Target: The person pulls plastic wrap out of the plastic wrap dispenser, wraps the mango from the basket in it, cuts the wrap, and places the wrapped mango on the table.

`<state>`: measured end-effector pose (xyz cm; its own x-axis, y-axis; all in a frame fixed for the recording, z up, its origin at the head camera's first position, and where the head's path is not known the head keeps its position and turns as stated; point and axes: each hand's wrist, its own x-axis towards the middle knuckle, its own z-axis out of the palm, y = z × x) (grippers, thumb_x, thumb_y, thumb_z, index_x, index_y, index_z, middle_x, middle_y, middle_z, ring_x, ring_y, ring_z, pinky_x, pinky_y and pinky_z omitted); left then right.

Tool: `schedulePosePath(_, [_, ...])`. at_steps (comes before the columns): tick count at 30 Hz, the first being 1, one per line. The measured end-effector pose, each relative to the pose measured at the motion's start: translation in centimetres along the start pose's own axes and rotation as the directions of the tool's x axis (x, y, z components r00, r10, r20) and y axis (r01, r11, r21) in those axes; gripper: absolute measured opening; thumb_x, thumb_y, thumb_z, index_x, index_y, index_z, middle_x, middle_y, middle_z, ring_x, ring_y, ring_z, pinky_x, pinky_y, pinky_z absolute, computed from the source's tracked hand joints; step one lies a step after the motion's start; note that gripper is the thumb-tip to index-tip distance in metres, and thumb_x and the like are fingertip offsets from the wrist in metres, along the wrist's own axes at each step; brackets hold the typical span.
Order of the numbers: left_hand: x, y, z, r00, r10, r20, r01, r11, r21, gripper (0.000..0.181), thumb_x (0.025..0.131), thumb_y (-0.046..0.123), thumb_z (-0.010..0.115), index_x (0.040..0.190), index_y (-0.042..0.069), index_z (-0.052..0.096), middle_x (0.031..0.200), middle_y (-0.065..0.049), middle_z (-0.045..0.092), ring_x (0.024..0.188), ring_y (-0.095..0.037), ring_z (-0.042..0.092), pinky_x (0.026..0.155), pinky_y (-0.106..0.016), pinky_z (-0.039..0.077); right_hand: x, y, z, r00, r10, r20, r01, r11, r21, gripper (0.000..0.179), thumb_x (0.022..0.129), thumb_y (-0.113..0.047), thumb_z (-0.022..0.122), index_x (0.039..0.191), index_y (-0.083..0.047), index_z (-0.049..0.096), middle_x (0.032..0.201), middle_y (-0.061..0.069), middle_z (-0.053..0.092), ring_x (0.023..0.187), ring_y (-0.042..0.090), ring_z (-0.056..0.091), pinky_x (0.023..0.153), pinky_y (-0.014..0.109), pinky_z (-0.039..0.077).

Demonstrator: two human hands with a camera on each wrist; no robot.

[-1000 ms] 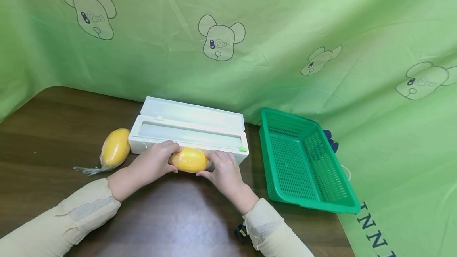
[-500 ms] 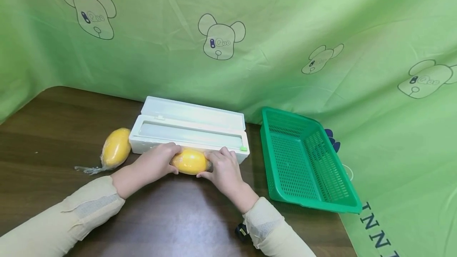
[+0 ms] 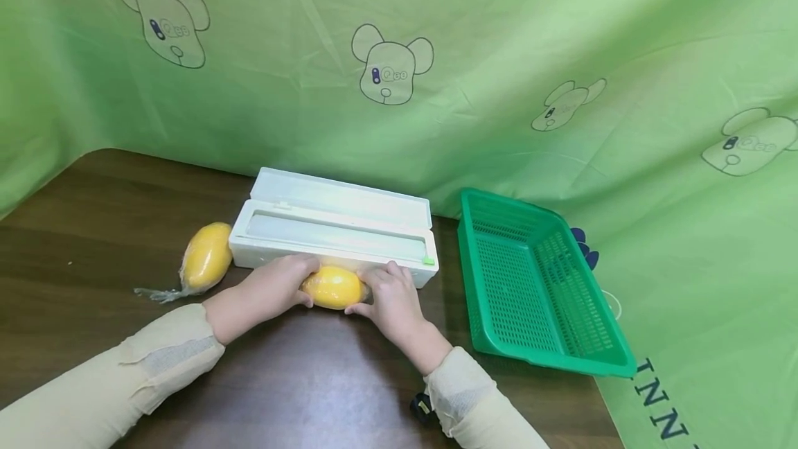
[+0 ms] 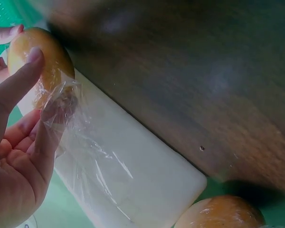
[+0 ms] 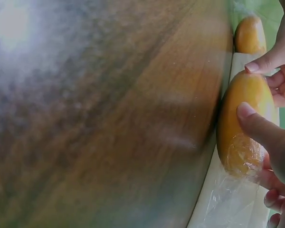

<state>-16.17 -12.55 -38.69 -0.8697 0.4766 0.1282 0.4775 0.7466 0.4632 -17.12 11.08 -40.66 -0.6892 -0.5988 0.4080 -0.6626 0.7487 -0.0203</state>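
Note:
A yellow mango in clear cling film lies crosswise between both hands, in front of the white wrap dispenser box. My left hand grips its left end, thumb on the near side, fingers behind. The right hand holds the opposite end in the same manner. In the left wrist view, loose cling film gathers at the mango's end by the left fingers and spreads over the box wall. Another film-wrapped mango, with a twisted film tail, rests left of the box.
The dispenser's lid stands raised, showing a roll inside and a small green slider at the right. A green plastic basket sits at the right. A small black object lies by the right sleeve. Green printed cloth hangs behind.
The held mango has come slightly nearer to me, with both hands still gripping its ends. The whole head view has shifted a little. The other mango, box and basket stay put.

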Motion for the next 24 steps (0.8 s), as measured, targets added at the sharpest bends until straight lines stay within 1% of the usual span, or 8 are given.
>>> schedulePosePath(4, [0.2, 0.0, -0.1, 1.000, -0.013, 0.016, 0.013, 1.000, 0.003, 0.033, 0.076, 0.009, 0.090, 0.092, 0.006, 0.062, 0.082, 0.002, 0.055, 0.074, -0.016, 0.051, 0.066, -0.035, 0.046, 0.0, 0.0, -0.1, 1.000, 0.005, 0.009, -0.005, 1.000, 0.012, 0.060, 0.064, -0.048, 0.093, 0.108, -0.012, 0.075, 0.102, -0.001, 0.076, 0.084, 0.019, 0.051, 0.079, 0.036, 0.042])
schedulePosePath(8, [0.0, -0.1, -0.2, 0.999, -0.018, 0.029, 0.018, 1.000, -0.009, 0.032, 0.077, 0.010, 0.090, 0.092, 0.007, 0.062, 0.081, 0.003, 0.054, 0.073, -0.016, 0.050, 0.066, -0.034, 0.045, 0.0, -0.1, -0.2, 0.998, 0.015, 0.066, -0.015, 1.000, 0.014, 0.060, 0.070, -0.048, 0.091, 0.113, -0.011, 0.073, 0.106, 0.001, 0.075, 0.089, 0.020, 0.053, 0.082, 0.037, 0.041])
schedulePosePath(11, [0.0, -0.2, -0.3, 0.999, -0.001, 0.035, 0.002, 0.999, -0.034, 0.031, 0.077, 0.012, 0.090, 0.092, 0.007, 0.063, 0.079, 0.005, 0.053, 0.072, -0.014, 0.049, 0.065, -0.032, 0.044, -0.1, -0.1, -0.5, 0.992, 0.027, 0.123, -0.030, 0.999, 0.018, 0.061, 0.074, -0.049, 0.090, 0.117, -0.010, 0.072, 0.111, 0.001, 0.073, 0.097, 0.021, 0.056, 0.086, 0.038, 0.042])
schedulePosePath(13, [0.0, -0.4, -0.5, 0.999, 0.015, 0.039, -0.013, 0.998, -0.053, 0.030, 0.078, 0.013, 0.089, 0.093, 0.008, 0.064, 0.078, 0.006, 0.052, 0.071, -0.013, 0.048, 0.064, -0.030, 0.043, 0.1, -0.2, -0.9, 0.987, 0.035, 0.155, -0.041, 0.998, 0.038, 0.061, 0.076, -0.048, 0.089, 0.118, -0.009, 0.071, 0.113, 0.003, 0.072, 0.103, 0.022, 0.059, 0.090, 0.040, 0.044])
schedulePosePath(15, [0.0, -0.5, -0.8, 0.998, 0.027, 0.051, -0.022, 0.997, -0.080, 0.029, 0.079, 0.014, 0.089, 0.095, 0.008, 0.066, 0.077, 0.006, 0.051, 0.070, -0.012, 0.048, 0.064, -0.030, 0.043, 0.2, -0.4, -1.3, 0.983, 0.033, 0.180, -0.043, 0.998, 0.053, 0.062, 0.076, -0.047, 0.090, 0.119, -0.008, 0.069, 0.114, 0.004, 0.071, 0.106, 0.023, 0.062, 0.092, 0.041, 0.047])
schedulePosePath(17, [0.0, -0.6, -1.1, 0.997, 0.029, 0.071, -0.022, 0.995, -0.102, 0.028, 0.080, 0.014, 0.088, 0.099, 0.007, 0.068, 0.077, 0.007, 0.052, 0.071, -0.011, 0.048, 0.065, -0.029, 0.042, 0.4, -0.5, -1.6, 0.979, 0.020, 0.201, -0.032, 0.998, 0.059, 0.065, 0.075, -0.047, 0.090, 0.120, -0.006, 0.067, 0.114, 0.005, 0.070, 0.106, 0.024, 0.064, 0.091, 0.042, 0.049])
schedulePosePath(21, [-0.1, -1.0, -1.4, 0.994, 0.039, 0.097, -0.026, 0.991, -0.131, 0.035, 0.081, 0.013, 0.087, 0.109, 0.003, 0.071, 0.084, 0.008, 0.058, 0.075, -0.011, 0.049, 0.068, -0.030, 0.043, 0.5, -0.8, -2.0, 0.979, -0.012, 0.203, 0.005, 0.999, 0.035, 0.070, 0.073, -0.045, 0.092, 0.124, -0.007, 0.064, 0.113, 0.006, 0.069, 0.103, 0.024, 0.066, 0.087, 0.041, 0.051])
schedulePosePath(24, [-0.1, -1.2, -1.6, 0.995, 0.045, 0.093, -0.031, 0.989, -0.144, 0.042, 0.080, 0.013, 0.089, 0.115, 0.000, 0.069, 0.089, 0.006, 0.063, 0.077, -0.012, 0.052, 0.070, -0.031, 0.046, 0.4, -0.9, -2.1, 0.987, -0.017, 0.162, 0.014, 1.000, 0.024, 0.066, 0.071, -0.040, 0.094, 0.120, -0.008, 0.063, 0.110, 0.004, 0.070, 0.099, 0.023, 0.065, 0.085, 0.040, 0.050])
